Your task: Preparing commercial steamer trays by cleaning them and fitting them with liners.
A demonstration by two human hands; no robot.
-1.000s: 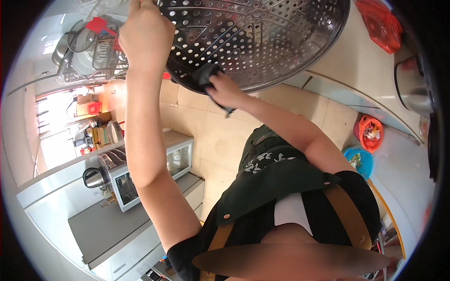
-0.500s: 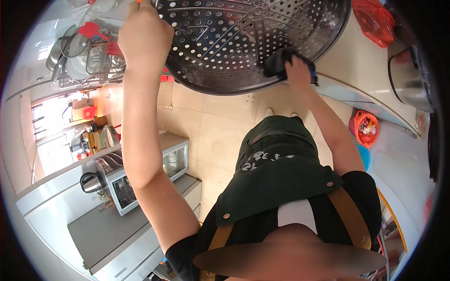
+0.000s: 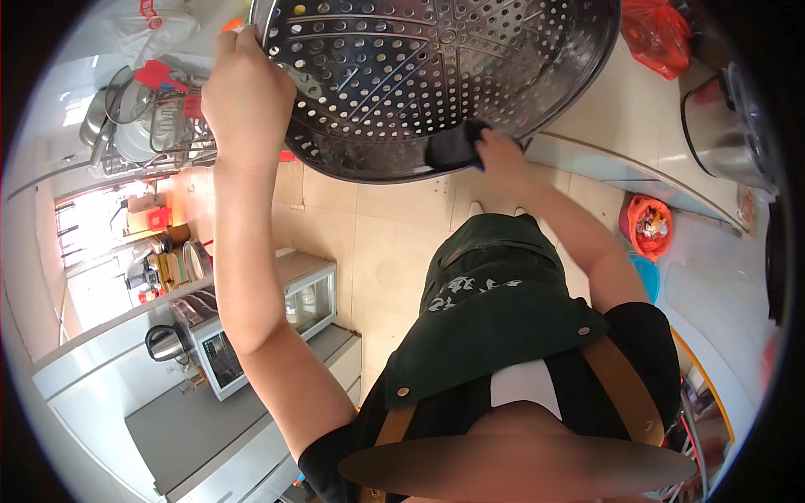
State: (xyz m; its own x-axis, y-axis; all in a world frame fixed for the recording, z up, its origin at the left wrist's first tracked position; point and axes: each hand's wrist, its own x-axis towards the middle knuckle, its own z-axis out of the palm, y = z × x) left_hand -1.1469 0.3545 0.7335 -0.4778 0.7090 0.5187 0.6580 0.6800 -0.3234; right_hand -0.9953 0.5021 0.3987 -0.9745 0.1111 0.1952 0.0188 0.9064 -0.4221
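Our left hand (image 3: pixel 247 101) is closed in a fist at the left edge of a big metal steamer (image 3: pixel 449 71), though whether its fingers wrap the rim itself or a handle there, we cannot tell. The steamer is in front of us, its near edge over the tiled floor (image 3: pixel 394 226), tilted so that its holed bottom faces us; that slant probably makes the inside easier to reach. Its far edge is cut off, so we cannot say what else props it. Our right hand (image 3: pixel 501 159), a little blurred, has its fingers closed on a dark cloth (image 3: pixel 453 147) at the near inner wall. Gripping at one side likely steadies the steamer and leaves the inside free for the cloth.
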